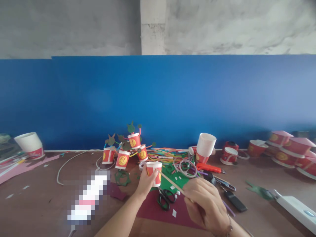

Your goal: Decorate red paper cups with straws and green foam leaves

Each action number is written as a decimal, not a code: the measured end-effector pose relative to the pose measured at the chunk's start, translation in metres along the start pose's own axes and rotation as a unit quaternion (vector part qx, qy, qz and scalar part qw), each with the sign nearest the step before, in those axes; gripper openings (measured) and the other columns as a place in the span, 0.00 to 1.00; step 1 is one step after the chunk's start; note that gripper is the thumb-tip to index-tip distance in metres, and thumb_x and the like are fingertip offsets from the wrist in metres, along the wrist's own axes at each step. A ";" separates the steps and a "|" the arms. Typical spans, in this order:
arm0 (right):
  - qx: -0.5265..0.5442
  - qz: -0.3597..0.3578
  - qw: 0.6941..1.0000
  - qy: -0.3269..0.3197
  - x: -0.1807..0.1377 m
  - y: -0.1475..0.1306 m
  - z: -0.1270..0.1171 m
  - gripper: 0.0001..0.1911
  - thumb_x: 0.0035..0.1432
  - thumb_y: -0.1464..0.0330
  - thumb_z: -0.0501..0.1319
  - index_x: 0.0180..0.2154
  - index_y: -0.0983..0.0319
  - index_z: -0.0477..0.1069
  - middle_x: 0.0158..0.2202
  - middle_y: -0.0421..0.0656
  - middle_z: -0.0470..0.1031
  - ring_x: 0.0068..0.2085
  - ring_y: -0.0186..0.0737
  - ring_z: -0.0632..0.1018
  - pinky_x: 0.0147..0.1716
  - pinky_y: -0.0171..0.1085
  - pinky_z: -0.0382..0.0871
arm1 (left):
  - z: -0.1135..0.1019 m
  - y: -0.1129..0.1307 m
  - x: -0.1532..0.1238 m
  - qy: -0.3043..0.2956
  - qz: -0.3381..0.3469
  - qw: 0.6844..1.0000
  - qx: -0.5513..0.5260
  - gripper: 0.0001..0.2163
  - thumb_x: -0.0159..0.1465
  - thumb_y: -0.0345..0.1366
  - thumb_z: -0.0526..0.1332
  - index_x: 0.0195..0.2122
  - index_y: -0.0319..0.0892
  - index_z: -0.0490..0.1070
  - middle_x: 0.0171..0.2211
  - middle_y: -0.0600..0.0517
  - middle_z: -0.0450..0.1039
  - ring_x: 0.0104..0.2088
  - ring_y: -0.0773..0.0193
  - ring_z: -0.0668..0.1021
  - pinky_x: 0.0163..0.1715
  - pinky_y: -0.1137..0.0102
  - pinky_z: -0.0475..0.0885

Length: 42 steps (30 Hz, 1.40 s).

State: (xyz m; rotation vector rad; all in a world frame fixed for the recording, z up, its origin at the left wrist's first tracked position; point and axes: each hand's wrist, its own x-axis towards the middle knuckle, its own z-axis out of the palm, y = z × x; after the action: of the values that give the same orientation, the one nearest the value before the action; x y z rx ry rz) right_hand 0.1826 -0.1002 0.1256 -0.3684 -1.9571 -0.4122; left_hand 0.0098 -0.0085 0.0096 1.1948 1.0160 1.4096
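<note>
My left hand [145, 182] is closed around a small red and white paper cup [154, 171], held just above the table. My right hand [206, 205] pinches a thin wooden stick [170, 181] whose far tip points at the cup's side. Under the hands lie black scissors [166, 198] on a dark red sheet [150, 209] and a green sheet [178, 179]. Behind the cup stands a cluster of similar cups [123, 156] with green paper leaves on straws.
Coloured straws [164, 154] lie piled by the blue wall. A stack of white cups [204, 146] lies tilted, with an orange box cutter [209, 168] beside it. More red cups [291, 148] sit at the right. A tilted cup [29, 144] and paper sheets are at the left.
</note>
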 end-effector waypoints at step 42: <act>-0.013 0.105 0.989 -0.099 -0.014 0.009 0.025 0.08 0.61 0.77 0.52 0.39 0.63 0.66 0.26 0.41 0.72 0.26 0.35 0.71 0.26 0.34 0.63 | -0.006 -0.004 -0.002 0.023 0.162 0.984 0.076 0.14 0.61 0.40 0.60 0.47 0.44 0.68 0.56 0.46 0.62 0.58 0.52 0.63 0.58 0.59 0.58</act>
State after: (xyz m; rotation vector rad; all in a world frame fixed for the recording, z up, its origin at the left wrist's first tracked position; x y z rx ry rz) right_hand 0.1720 -0.0815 0.1039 -0.6468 -2.0814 -0.2741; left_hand 0.0043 -0.0098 0.0043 1.4976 1.0079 1.6393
